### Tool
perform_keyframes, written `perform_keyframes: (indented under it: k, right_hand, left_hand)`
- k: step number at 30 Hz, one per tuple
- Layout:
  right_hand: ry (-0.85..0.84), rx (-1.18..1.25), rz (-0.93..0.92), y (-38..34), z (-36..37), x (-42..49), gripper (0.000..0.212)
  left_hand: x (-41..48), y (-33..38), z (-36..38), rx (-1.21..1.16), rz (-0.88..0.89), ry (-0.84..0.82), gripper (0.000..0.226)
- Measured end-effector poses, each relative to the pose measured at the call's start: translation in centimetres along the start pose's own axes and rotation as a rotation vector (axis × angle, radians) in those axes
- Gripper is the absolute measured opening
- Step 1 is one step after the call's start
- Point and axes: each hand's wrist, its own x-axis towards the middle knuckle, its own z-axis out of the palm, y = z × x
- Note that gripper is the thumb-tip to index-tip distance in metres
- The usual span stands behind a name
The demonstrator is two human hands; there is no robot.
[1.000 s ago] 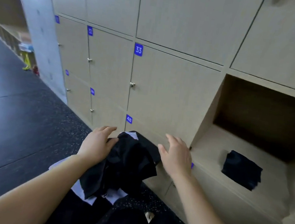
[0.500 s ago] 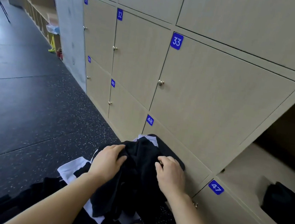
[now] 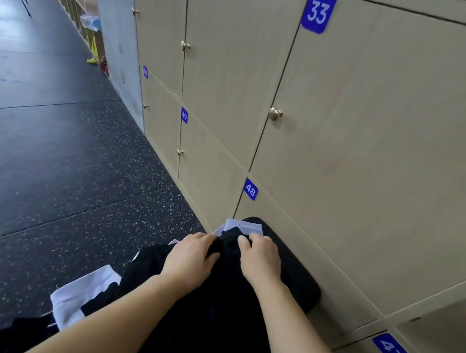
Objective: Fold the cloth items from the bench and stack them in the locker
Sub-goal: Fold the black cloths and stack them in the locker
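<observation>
Curled fingers [image 3: 206, 238] of the left hand [image 3: 189, 258] and of the right hand [image 3: 261, 259] clamp the far edge of the black cloth [image 3: 221, 297], the two hands close together. From that pinched edge the cloth runs lengthwise back toward the person, between the forearms. Just beyond the fingertips lies a white cloth [image 3: 245, 226], all of it on the dark bench [image 3: 300, 277]. Further out to the right stand the locker doors [image 3: 375, 140]; to the left is speckled floor [image 3: 36, 183].

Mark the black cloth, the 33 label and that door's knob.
black cloth [image 3: 224, 294], head view, its dark middle part
33 label [image 3: 318, 12], head view, centre of the blue plate
door knob [image 3: 274, 114], head view, its round head
</observation>
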Motion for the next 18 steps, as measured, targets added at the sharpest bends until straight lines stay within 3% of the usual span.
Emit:
perform_keyframes:
  k: [5,10,15,18]
  right_hand:
    - [0.056,0.123,-0.022,-0.1,0.3,1.0,0.027]
    - [0.048,0.451,-0.128,-0.7,-2.1,-0.6,0.013]
    - [0.005,0.724,-0.236,-1.5,-7.0,-5.0,0.009]
    - [0.008,0.834,-0.272,-2.1,-10.6,-8.6,0.009]
  left_hand:
    - [0.1,-0.2,0.1,-0.032,0.013,0.015,0.034]
    - [-0.6,0.6,-1.3,-0.175,0.008,0.044,0.043]
    - [-2.3,2.8,-4.3,-0.676,-0.085,0.041,0.043]
    - [-4.0,4.9,-7.1,-1.012,-0.084,-0.062,0.026]
